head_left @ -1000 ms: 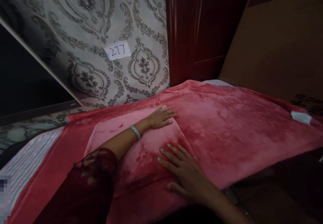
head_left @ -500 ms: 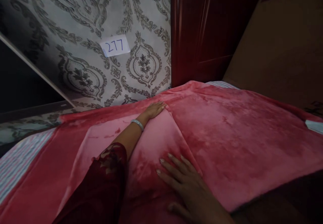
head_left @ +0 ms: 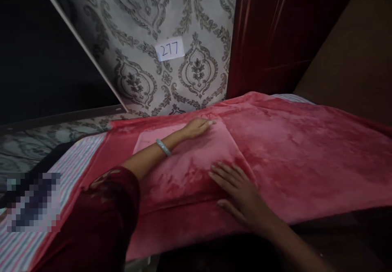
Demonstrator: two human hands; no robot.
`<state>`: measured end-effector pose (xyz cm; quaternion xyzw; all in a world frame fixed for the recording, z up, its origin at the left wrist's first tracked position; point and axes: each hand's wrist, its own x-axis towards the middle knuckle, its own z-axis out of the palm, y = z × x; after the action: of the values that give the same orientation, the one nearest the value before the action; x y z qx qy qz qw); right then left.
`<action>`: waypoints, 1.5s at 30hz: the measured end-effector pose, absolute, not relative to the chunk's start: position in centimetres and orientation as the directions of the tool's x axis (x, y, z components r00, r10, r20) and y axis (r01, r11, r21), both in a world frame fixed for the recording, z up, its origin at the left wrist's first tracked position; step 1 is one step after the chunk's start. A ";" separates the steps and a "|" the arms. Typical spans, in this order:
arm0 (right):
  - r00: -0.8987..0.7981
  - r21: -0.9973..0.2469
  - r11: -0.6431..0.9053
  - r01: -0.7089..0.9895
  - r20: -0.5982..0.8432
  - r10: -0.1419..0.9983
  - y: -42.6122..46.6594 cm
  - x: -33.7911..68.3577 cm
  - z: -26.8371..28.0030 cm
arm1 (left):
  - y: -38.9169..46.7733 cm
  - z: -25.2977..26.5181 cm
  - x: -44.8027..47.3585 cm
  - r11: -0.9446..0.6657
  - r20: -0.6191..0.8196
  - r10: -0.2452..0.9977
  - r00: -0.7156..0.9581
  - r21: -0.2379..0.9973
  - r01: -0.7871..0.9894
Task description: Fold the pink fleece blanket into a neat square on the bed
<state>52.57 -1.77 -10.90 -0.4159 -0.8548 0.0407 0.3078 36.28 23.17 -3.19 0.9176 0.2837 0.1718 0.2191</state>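
A plush red and pink blanket (head_left: 294,153) lies spread out in front of me, with a paler folded section (head_left: 180,153) on top of it at the middle. My left hand (head_left: 197,128), with a pale bangle (head_left: 163,147) on its wrist, rests near the far edge of that section, fingers pointing right and palm down. Nearer to me, my right hand (head_left: 237,186) lies flat on the lower right part of the same section, its fingers spread. Neither hand grips the cloth.
Striped bedding (head_left: 76,153) shows beyond the blanket on the left, with a pixelated patch over it. Patterned wallpaper (head_left: 199,72) bears a paper marked 277 (head_left: 170,49). A dark red wooden panel (head_left: 266,39) stands behind, and a dark screen-like panel (head_left: 45,59) at left.
The view has turned left, so the wall and blanket sit farther right. My left hand's fingers now lie less extended near the far edge; my right hand stays flat on the cloth.
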 end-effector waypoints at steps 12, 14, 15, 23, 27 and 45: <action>-0.622 -0.443 0.658 0.609 0.247 0.743 -0.7 46.8 -11.9 | 12.2 -6.4 29.1 -0.949 -0.060 0.174 0.983 0.254 0.184; -0.641 -0.438 0.666 0.603 0.231 0.732 -0.8 47.0 -11.9 | 14.3 -6.9 29.1 -0.961 -0.044 0.189 0.981 0.197 0.194; -0.648 -0.437 0.669 0.601 0.223 0.728 -0.8 47.0 -11.9 | 15.5 -6.9 29.2 -0.960 -0.040 0.216 0.976 0.173 0.220; -0.668 -0.467 0.663 0.586 0.185 0.721 -0.6 47.3 -12.0 | 25.5 -7.5 29.4 -0.851 -0.025 0.499 0.866 0.172 0.496; -0.666 -0.472 0.664 0.580 0.195 0.720 -0.7 47.5 -12.0 | 28.8 -8.5 28.7 -0.751 0.008 0.624 0.781 0.284 0.596; -0.618 -0.343 0.712 0.613 0.353 0.702 -0.4 47.4 -12.1 | 22.8 -5.0 28.0 -0.777 0.178 0.628 0.757 0.178 0.603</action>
<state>47.41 -0.41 -12.15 -0.3676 -0.8945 0.0948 0.2362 28.04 22.80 -5.04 0.9358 0.3291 0.1142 0.0550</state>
